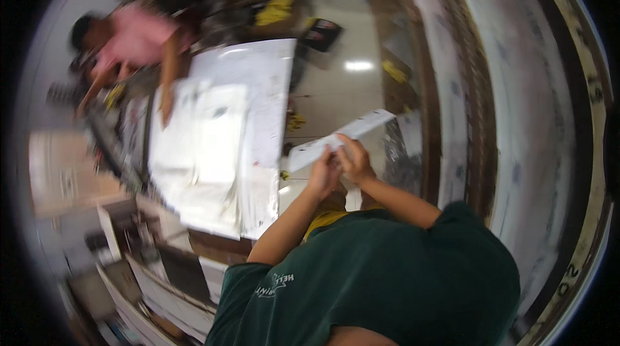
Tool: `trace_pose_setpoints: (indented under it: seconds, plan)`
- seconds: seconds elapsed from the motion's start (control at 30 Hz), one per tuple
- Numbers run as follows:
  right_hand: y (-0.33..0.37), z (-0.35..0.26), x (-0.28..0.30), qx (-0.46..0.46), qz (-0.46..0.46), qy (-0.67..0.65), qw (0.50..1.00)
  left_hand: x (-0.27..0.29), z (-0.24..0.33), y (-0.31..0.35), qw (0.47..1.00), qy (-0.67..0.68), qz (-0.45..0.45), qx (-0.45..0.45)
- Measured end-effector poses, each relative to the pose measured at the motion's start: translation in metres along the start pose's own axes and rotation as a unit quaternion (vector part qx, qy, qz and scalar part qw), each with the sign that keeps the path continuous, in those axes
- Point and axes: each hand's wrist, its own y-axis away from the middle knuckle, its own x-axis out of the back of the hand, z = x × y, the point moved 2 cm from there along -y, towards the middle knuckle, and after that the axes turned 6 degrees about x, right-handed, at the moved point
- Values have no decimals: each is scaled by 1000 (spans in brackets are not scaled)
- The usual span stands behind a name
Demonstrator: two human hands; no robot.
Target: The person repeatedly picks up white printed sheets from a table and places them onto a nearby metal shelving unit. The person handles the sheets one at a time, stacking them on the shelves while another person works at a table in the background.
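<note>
Beside the white-topped worktable (271, 75), a long, dark-marked white strip (367, 125) juts past left hand (323, 173) and right hand (357, 162), fingers clamped mid-length.

The bench (272, 81) is white with a faint greyish cast. On the bench, the stack of sheets (216, 142) is a brighter white with a grey smudge on top. Right of the bench, the long strip (371, 124) is white with small dark marks; the floor tiles (329, 101) are pale grey. Nearer than the bench, the wearer's shirt (381, 268) is dark green with white lettering. Past the bench's far left corner, the co-worker's shirt (143, 31) is pink; beyond the bench, a heap (274, 11) is bright yellow. Far right of the bench, white wrapped lengths (516, 75) bear bluish-grey marks, alongside a dark brown band (475, 81).
</note>
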Motion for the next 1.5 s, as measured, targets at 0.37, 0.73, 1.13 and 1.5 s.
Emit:
trace_pose_setpoints:
  seconds: [0.37,0.73,1.13,1.5]
  plan:
    - [-14,16,41,-39,135,-6,990,68,-13,127,997,-62,23,46]
    - [30,-14,35,-125,112,222,960,163,35,219,999,-9,-7,-33]
    - [130,-33,65,-30,232,323,917,173,66,182,818,-517,-1,-253]
    - [188,-8,65,-46,151,459,874,127,166,76,564,-694,56,-444]
